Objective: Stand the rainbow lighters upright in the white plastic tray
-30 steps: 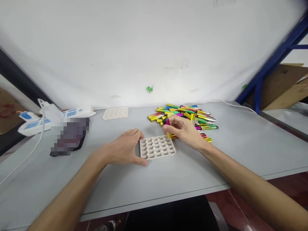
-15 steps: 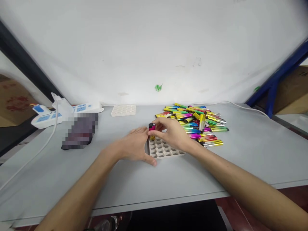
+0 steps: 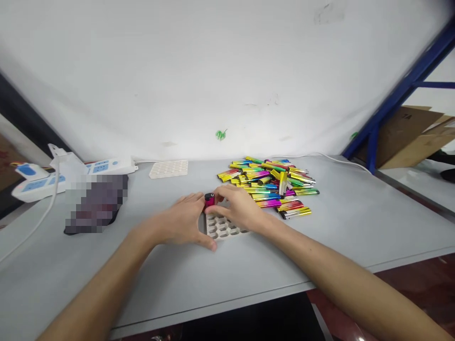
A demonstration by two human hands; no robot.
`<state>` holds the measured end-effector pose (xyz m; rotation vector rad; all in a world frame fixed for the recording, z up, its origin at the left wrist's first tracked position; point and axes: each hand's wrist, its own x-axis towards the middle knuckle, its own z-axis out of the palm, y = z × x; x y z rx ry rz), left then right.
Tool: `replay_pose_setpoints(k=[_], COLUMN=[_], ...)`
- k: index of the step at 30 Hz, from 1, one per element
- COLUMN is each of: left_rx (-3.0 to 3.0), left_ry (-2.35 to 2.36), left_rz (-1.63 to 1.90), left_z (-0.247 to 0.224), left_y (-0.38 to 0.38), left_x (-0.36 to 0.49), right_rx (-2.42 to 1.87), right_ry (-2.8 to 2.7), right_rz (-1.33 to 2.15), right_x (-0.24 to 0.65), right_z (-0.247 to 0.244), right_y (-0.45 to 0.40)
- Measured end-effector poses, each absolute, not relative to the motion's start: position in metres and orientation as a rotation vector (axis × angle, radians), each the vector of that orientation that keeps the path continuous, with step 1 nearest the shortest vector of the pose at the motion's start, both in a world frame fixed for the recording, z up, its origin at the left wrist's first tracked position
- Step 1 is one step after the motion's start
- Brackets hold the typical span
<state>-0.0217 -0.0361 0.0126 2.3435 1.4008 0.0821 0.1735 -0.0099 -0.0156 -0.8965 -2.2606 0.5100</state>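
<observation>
On table (image 3: 170, 284), pinching lighter (image 3: 210, 200) upright in right hand (image 3: 241, 207), apparently to suit holes in tray (image 3: 218, 227); with left hand (image 3: 177, 221) spread wide, empty, seemingly bracing its edge.

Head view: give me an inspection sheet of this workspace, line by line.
Surface: gray tabletop, looks flat.
Job's things: magenta lighter upright over the pale tray; lighter pile to the right.
Clutter: dark item, pixelated; second tray near the wall.
Hands: right hand grips the magenta lighter; left hand open at the pale tray's left edge.
Cables: white cord by the power strip; another behind the pile.
Surroundings: white wall, blue frame, cardboard.
</observation>
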Motion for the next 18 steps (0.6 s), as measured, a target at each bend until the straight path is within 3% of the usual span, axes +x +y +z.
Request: replay_pose_setpoints(k=[4, 10, 18], left_rx=[2.305, 2.262, 2.216], left_ry=[1.425, 1.471, 1.537], left_rz=[0.072, 0.026, -0.014], left_z=[0.017, 0.020, 0.022], left_y=[-0.038, -0.035, -0.034], left_x=[-0.022, -0.026, -0.027], right_rx=[-1.003, -1.595, -1.798], right_ry=[-2.311, -2.066, -2.123], right_rz=[0.281, -0.300, -0.165], right_x=[0.192, 0.241, 0.268], right_z=[-0.006, 0.001, -0.007], right_y=[-0.003, 0.023, 0.041])
